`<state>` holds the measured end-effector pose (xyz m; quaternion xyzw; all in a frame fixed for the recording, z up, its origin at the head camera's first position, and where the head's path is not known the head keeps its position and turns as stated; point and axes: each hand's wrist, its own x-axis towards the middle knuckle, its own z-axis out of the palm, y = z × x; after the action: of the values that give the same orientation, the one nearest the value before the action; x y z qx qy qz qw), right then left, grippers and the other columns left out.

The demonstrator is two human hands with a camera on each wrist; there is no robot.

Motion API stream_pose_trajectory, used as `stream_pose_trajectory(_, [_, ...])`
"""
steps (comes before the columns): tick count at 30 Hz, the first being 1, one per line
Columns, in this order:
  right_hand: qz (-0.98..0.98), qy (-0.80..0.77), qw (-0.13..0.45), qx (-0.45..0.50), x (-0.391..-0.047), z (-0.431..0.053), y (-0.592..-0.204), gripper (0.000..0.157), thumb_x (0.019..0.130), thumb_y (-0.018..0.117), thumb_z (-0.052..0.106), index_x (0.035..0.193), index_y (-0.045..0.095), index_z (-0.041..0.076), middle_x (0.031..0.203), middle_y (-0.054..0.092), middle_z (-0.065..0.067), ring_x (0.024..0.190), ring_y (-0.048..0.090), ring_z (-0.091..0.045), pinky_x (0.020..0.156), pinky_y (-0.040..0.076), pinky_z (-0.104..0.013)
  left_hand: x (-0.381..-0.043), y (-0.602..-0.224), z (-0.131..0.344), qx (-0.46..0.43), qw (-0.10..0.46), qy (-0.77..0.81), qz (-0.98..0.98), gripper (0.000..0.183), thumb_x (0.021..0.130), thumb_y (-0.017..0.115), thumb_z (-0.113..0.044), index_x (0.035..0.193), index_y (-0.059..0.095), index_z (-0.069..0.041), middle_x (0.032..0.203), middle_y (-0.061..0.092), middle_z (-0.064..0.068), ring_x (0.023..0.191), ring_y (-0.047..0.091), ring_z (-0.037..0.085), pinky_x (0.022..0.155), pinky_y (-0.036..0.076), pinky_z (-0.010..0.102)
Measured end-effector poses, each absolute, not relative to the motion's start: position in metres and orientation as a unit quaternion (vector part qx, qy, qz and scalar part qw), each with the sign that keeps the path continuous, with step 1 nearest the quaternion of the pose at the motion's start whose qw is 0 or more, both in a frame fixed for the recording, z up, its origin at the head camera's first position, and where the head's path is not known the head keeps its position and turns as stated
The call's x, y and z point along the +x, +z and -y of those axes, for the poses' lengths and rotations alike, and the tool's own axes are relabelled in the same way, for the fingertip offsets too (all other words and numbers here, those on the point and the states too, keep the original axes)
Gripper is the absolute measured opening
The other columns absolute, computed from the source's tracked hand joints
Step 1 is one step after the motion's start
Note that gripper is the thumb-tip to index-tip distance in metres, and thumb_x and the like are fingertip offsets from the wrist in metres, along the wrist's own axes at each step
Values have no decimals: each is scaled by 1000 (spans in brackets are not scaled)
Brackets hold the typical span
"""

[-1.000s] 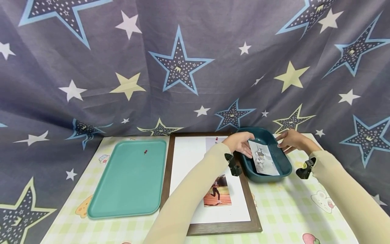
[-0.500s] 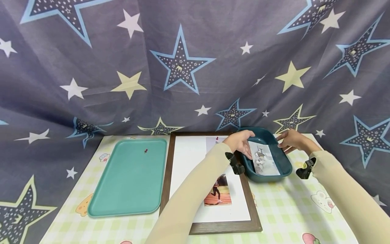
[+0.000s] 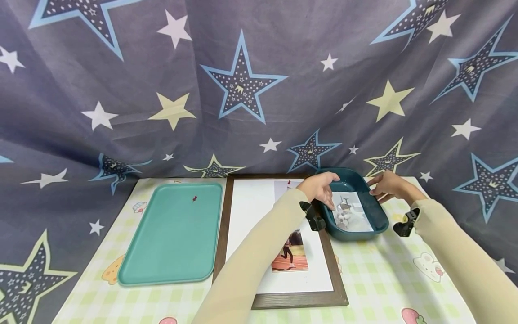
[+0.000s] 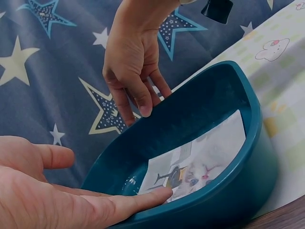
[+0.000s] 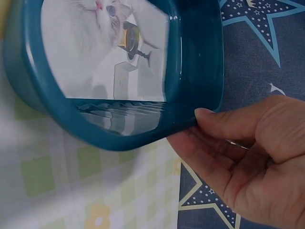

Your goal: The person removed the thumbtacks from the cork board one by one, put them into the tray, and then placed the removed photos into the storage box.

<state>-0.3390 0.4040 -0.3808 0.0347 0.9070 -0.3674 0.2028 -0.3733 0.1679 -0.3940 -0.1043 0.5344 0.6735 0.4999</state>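
A photo print of a white cat lies inside a dark teal basin on the table's right side. My left hand is over the basin's left rim. In the left wrist view its fingers are straight and reach inside, close to the photo's edge; whether they touch it I cannot tell. On the opposite side, my right hand pinches the basin's rim, thumb on top and fingers below on the outside.
A framed white board lies left of the basin, bearing a runner photo and another print with a red pushpin. My left forearm crosses it. Farther left is a green tray with a red pushpin. A star-patterned curtain hangs behind.
The cat photo has dropped away from my left fingers and now lies lower and flatter in the basin. Both hands have stayed almost in place.
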Motion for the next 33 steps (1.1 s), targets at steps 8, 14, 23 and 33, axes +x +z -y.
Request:
stream_pose_trajectory(8, [-907, -367, 203, 37, -339, -404, -381, 52, 93, 64, -4, 138, 46, -22, 98, 77, -21, 80, 74, -19, 78, 65, -45, -371, -393, -166, -101, 495, 683, -528, 73, 108, 43, -29, 162, 6, 4, 172, 4, 16, 156, 5, 46, 126, 22, 60])
stream_pose_trajectory(14, [-908, -366, 202, 36, -339, -404, -380, 51, 93, 64, -4, 137, 47, -23, 99, 77, -22, 80, 74, -19, 78, 65, -46, -370, -394, -165, -96, 491, 686, -528, 71, 108, 44, -28, 160, 12, 8, 170, 7, 22, 156, 10, 46, 125, 25, 59])
stream_pose_trajectory(23, [-909, -359, 208, 36, -340, -406, -381, 53, 95, 63, -4, 140, 42, -23, 110, 73, -29, 84, 74, -23, 80, 64, -47, -371, -396, -162, -93, 496, 693, -514, 68, 108, 44, -26, 157, 16, 13, 165, 12, 34, 154, 17, 48, 126, 25, 55])
stream_pose_trajectory(33, [-908, -365, 205, 37, -341, -404, -382, 54, 94, 64, -4, 139, 43, -23, 109, 73, -29, 82, 74, -22, 80, 64, -49, -369, -399, -159, -81, 485, 703, -513, 63, 108, 43, -22, 156, 22, 12, 159, 26, 38, 149, 29, 49, 125, 28, 53])
